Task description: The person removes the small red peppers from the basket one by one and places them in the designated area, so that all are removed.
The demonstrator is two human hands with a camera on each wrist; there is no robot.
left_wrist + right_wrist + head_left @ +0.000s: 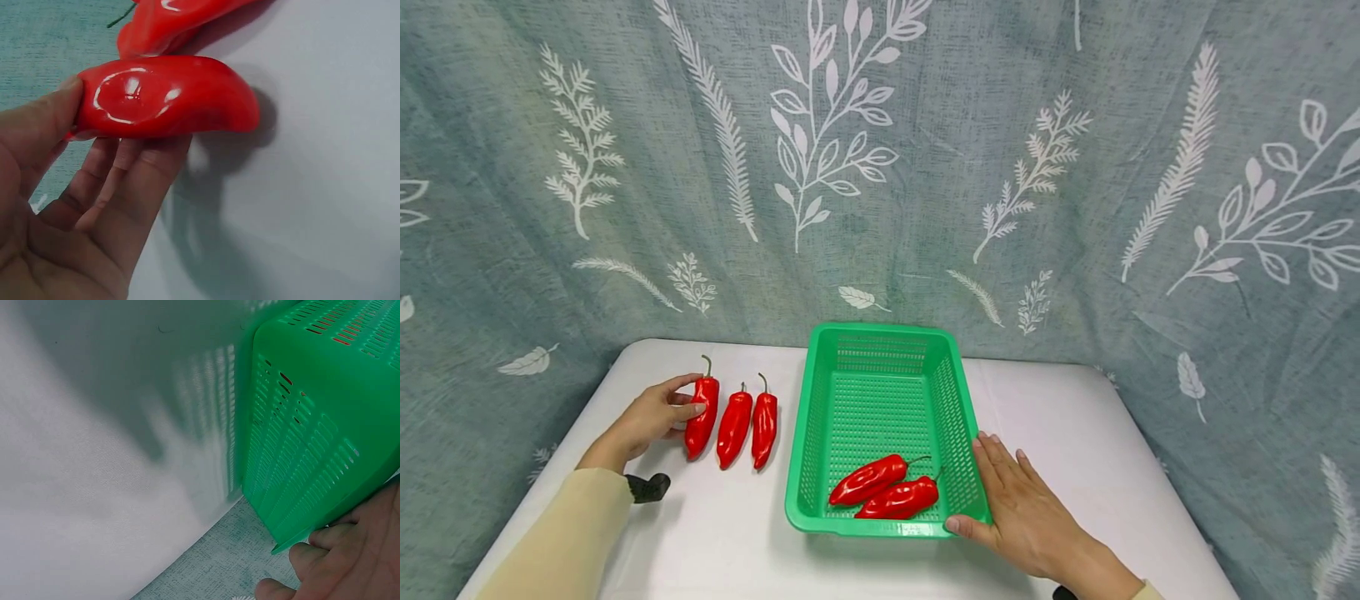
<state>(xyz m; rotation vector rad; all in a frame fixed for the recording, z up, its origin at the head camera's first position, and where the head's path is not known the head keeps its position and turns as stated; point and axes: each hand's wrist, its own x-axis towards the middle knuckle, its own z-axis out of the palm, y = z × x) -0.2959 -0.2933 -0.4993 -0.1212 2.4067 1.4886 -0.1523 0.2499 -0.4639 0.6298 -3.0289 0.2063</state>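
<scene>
On the left of the table, my left hand (647,423) grips a glossy red pepper (702,421) with a green stem, thumb on one side and fingers on the other. Its tapered end points away from the palm in the left wrist view. Two more red peppers (734,429) lie just right of it, side by side. A green plastic basket (797,467) with slotted walls stands mid-table. Two red peppers (868,481) lie inside near its front wall. With fingers extended, my right hand (1030,512) rests against the basket's front right corner, thumb on the rim.
The white tabletop (1060,417) spreads around the basket. Grey-green cloth (925,208) with white leaf prints hangs behind the table and along both sides. The basket's back edge is close to that cloth.
</scene>
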